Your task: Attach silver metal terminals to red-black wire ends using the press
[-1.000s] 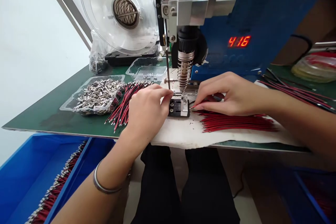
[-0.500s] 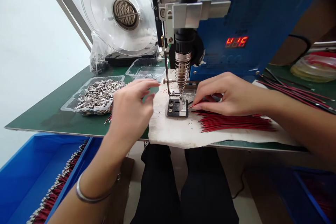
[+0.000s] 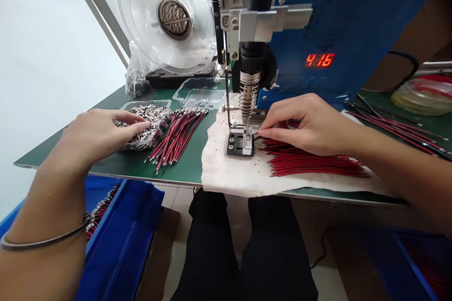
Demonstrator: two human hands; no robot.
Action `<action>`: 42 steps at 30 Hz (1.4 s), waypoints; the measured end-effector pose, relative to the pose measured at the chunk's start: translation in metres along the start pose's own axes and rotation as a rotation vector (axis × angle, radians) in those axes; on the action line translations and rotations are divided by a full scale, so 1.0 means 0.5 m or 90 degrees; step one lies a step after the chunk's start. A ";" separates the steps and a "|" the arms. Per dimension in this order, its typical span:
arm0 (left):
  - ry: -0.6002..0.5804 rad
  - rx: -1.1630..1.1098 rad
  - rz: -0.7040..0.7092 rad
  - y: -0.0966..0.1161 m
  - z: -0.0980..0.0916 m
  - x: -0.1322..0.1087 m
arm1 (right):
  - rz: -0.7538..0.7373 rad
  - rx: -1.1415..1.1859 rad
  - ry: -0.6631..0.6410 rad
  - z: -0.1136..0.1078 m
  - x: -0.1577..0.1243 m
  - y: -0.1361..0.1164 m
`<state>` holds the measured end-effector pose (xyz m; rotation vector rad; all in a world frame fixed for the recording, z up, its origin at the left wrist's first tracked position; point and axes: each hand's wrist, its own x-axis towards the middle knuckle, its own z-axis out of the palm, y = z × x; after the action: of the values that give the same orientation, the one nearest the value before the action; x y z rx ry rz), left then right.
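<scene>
My left hand [image 3: 102, 131] hangs over the clear tray of small metal terminals [image 3: 155, 112], thumb and forefinger slightly apart; the other fingers are hidden behind it. I see nothing held in it. My right hand [image 3: 307, 122] pinches a thin red wire [image 3: 257, 133], its tip at the small metal fixture [image 3: 240, 144] under the spring-loaded head [image 3: 249, 89] of the soldering machine. Below that hand, a row of red and black wires [image 3: 318, 165] lies on a white cloth [image 3: 233, 178]. Finished-looking wires with metal ends [image 3: 178, 136] lie in a bunch beside the tray.
Behind stand an empty-looking clear tray [image 3: 201, 91], a bag of metal parts [image 3: 136, 73] and a large clear reel [image 3: 194, 19]. The blue machine housing [image 3: 353, 19] shows a red display. More wires [image 3: 395, 124] lie at right. A blue bin [image 3: 123, 230] stands below the left table edge.
My left hand has moved left from near the machine to the terminal tray, uncovering the wire bunch beside it. My right hand stays almost in place, pinching the wire at the fixture.
</scene>
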<state>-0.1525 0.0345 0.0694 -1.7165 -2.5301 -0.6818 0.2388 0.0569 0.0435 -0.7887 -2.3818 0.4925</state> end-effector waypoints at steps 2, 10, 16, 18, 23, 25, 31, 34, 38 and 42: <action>-0.046 -0.018 -0.010 0.007 -0.005 0.000 | 0.023 0.012 0.003 0.003 0.001 -0.003; 0.034 -0.001 -0.013 0.013 0.000 -0.004 | 0.126 0.030 0.049 0.014 0.003 -0.014; 0.239 -0.526 0.059 0.086 0.056 -0.090 | 0.100 0.031 0.068 0.019 0.003 -0.016; 0.207 -0.707 0.088 0.127 0.078 -0.131 | 0.084 0.030 0.077 0.021 0.002 -0.016; -0.057 -0.948 0.020 0.203 0.113 -0.184 | 0.070 0.027 0.098 0.027 0.003 -0.015; -0.077 -0.975 -0.015 0.222 0.122 -0.188 | 0.061 0.022 0.110 0.028 0.002 -0.017; -0.138 -0.991 -0.050 0.235 0.162 -0.200 | 0.047 -0.003 0.126 0.028 -0.002 -0.021; -0.161 -0.967 -0.027 0.224 0.174 -0.207 | 0.047 -0.004 0.116 0.031 -0.001 -0.017; -0.195 -0.936 0.007 0.213 0.179 -0.212 | 0.037 -0.003 0.116 0.036 0.003 -0.015; -0.169 -0.889 0.024 0.215 0.181 -0.215 | -0.006 -0.018 0.133 0.037 0.006 -0.017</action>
<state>0.0069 0.0048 -0.0017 -2.0750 -2.0978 -2.7863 0.2216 0.0494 0.0348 -0.8002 -2.2029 0.3549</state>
